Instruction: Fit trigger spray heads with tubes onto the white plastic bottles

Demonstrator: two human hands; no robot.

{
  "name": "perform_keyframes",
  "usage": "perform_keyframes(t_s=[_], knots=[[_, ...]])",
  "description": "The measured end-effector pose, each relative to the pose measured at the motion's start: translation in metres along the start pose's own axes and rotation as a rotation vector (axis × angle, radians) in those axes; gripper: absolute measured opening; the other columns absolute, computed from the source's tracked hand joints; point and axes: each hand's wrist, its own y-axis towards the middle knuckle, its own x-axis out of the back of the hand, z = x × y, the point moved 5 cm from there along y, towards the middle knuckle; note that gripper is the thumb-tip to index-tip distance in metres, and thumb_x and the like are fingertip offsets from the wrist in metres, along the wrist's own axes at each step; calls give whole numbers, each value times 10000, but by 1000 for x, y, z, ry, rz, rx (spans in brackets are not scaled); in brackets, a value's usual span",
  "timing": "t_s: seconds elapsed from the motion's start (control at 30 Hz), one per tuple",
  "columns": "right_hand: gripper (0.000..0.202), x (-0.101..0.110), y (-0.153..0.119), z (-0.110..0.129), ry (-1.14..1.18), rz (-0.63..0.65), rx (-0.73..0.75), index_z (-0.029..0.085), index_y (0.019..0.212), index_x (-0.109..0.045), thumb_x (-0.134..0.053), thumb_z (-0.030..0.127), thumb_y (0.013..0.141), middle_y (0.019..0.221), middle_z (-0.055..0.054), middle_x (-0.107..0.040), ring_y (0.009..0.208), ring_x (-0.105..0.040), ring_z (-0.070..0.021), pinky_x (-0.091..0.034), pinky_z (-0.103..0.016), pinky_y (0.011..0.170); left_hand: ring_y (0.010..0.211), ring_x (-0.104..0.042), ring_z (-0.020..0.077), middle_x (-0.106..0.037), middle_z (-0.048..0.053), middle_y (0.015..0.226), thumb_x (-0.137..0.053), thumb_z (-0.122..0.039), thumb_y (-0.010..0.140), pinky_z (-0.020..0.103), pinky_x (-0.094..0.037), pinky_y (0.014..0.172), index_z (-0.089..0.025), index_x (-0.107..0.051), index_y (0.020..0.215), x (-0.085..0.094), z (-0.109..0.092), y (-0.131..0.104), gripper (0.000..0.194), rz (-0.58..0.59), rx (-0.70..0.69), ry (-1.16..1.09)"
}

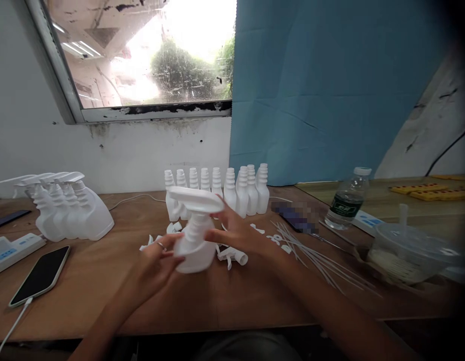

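A white spray bottle (195, 255) with its spray head (196, 198) on top stands upright between my hands, slightly blurred. My left hand (157, 260) grips the lower body from the left, a ring on one finger. Around the neck, just under the head, the fingers of my right hand (236, 230) are closed from the right. Loose white trigger parts (232, 255) lie behind and beside the bottle. Several headless white bottles (242, 193) stand in a row farther back. Thin white tubes (311, 250) are spread to the right.
Several bottles with heads (72, 210) stand at the left, near a phone (40, 276) on a cable and a power strip (16, 250). On the right are a water bottle (347, 200), a lidded plastic container (400, 255) and a dark, partly blurred-out object (294, 218).
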Motion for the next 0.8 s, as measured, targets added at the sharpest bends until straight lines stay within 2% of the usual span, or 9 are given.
perform_keyframes(t_s=[0.1, 0.17, 0.23, 0.3, 0.4, 0.5, 0.67, 0.8], knots=[[599, 24, -34, -3, -57, -106, -29, 329, 1387, -456, -696, 402, 844, 1265, -70, -521, 1052, -588, -203, -435, -424, 1017, 706, -674, 212, -683, 0, 1039, -737, -420, 786, 315, -575, 572, -288, -618, 1089, 66, 5, 9, 350, -267, 1, 195], [534, 39, -63, -13, -60, -198, -128, 317, 1368, -476, -657, 405, 874, 1231, -80, -546, 994, -617, -203, -499, -395, 927, 696, -630, 181, -643, -39, 1012, -721, -429, 810, 303, -530, 643, -341, -588, 1125, 112, 19, 14, 353, -457, 69, 375], [449, 53, -93, -23, -95, -335, -177, 302, 1296, -538, -652, 407, 875, 1137, -69, -602, 900, -640, -190, -527, -356, 848, 704, -583, 160, -590, -60, 939, -680, -389, 855, 322, -485, 765, -370, -573, 1107, 144, 39, 19, 275, -510, 111, 527], [301, 65, -121, -33, -188, -511, -219, 264, 1128, -629, -654, 412, 867, 906, -39, -651, 755, -639, -175, -529, -319, 762, 768, -561, 165, -536, -48, 925, -648, -342, 878, 305, -445, 799, -335, -585, 1018, 164, 63, 22, 154, -512, 110, 580], [202, 76, -154, -44, -325, -756, -236, 225, 883, -658, -631, 426, 873, 663, -3, -605, 562, -565, -150, -495, -292, 620, 681, -497, 149, -484, -34, 874, -716, -342, 812, 271, -412, 708, -266, -569, 871, 181, 105, 22, 176, -539, 176, 589], [214, 79, -170, -52, -397, -875, -225, 213, 867, -652, -620, 424, 876, 657, -5, -601, 518, -529, -139, -459, -277, 534, 668, -473, 162, -466, -23, 851, -727, -388, 792, 280, -407, 693, -245, -541, 842, 185, 134, 20, 239, -524, 216, 629], [182, 75, -173, -58, -554, -848, -186, 212, 896, -651, -603, 387, 890, 650, 3, -586, 535, -539, -137, -441, -260, 512, 750, -519, 199, -464, 15, 939, -636, -438, 840, 375, -449, 882, -211, -544, 947, 187, 154, 17, 267, -488, 300, 705], [152, 74, -176, -62, -636, -803, -158, 215, 896, -651, -598, 358, 897, 609, 17, -569, 559, -573, -141, -434, -240, 504, 938, -538, 284, -476, 62, 953, -604, -409, 841, 476, -431, 975, -110, -516, 1143, 190, 161, 19, 434, -457, 390, 790]])
